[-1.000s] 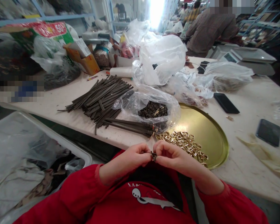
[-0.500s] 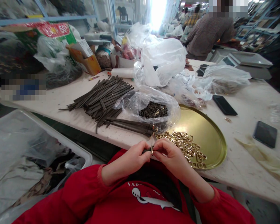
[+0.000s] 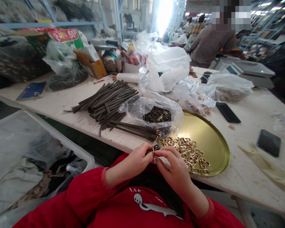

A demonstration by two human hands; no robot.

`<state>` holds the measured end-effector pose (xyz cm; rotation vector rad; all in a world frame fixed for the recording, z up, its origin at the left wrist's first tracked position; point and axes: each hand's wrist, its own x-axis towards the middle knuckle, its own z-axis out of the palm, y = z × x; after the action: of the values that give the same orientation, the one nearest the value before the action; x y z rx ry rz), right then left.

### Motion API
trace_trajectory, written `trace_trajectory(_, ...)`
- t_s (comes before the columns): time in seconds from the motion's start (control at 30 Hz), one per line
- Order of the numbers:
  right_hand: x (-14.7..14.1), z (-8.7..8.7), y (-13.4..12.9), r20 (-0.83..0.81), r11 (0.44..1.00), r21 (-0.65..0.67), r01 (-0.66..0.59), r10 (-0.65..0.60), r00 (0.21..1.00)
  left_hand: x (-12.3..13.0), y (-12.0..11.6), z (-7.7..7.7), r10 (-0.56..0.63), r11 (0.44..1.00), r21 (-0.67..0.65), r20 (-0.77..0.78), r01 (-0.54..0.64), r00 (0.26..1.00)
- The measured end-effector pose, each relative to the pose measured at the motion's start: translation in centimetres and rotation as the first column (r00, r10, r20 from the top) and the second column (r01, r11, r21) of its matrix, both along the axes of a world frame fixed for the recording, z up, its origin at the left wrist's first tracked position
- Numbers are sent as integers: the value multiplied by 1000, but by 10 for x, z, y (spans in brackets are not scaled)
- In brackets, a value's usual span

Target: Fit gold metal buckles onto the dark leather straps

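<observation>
In front of my red top, both hands meet at the table's near edge. My left hand [image 3: 139, 159] is closed around a short dark strap [image 3: 156, 146], whose end loops up between the hands. A gold buckle [image 3: 153, 148] sits on that strap. My right hand [image 3: 174, 164] has its index finger and thumb at the buckle, pinching there; the exact grip is partly hidden. Close by on the right, gold rectangular buckles [image 3: 188, 152] lie heaped on a round gold tray [image 3: 211, 139]. Straps with gold buckles [image 3: 135, 129] lie bundled just beyond my hands.
A pile of dark straps [image 3: 106, 99] lies left of an open clear bag [image 3: 178, 110] of small dark pieces. Two phones [image 3: 228, 112] rest on the right. White plastic bags [image 3: 167, 68] stand behind, a plastic bin [image 3: 89, 158] at left. A person [image 3: 211, 41] sits beyond the table.
My right hand has opened slightly and shifted its fingers at the buckle. The strap end now shows as a loop above it. The view has tilted up a little.
</observation>
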<state>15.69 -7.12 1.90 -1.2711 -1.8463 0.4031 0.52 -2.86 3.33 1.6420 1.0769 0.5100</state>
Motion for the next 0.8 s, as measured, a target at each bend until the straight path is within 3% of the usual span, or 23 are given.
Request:
trace_trajectory(0.27,3,-8,6,-47,996,-22,82,-83,995,4,2,-2,8,1000,22,2,-8,1000)
trace_trajectory(0.6,3,-18,8,22,992,105,67,-69,997,6,6,-7,25,999,20,-1,-25,1000)
trace_trajectory(0.7,1,-19,10,-54,990,-2,139,-139,989,6,5,-7,32,999,-7,3,-32,999)
trace_trajectory(0.8,1,-15,12,-229,959,-223,173,-224,947,4,4,-5,9,1000,-24,34,-8,999)
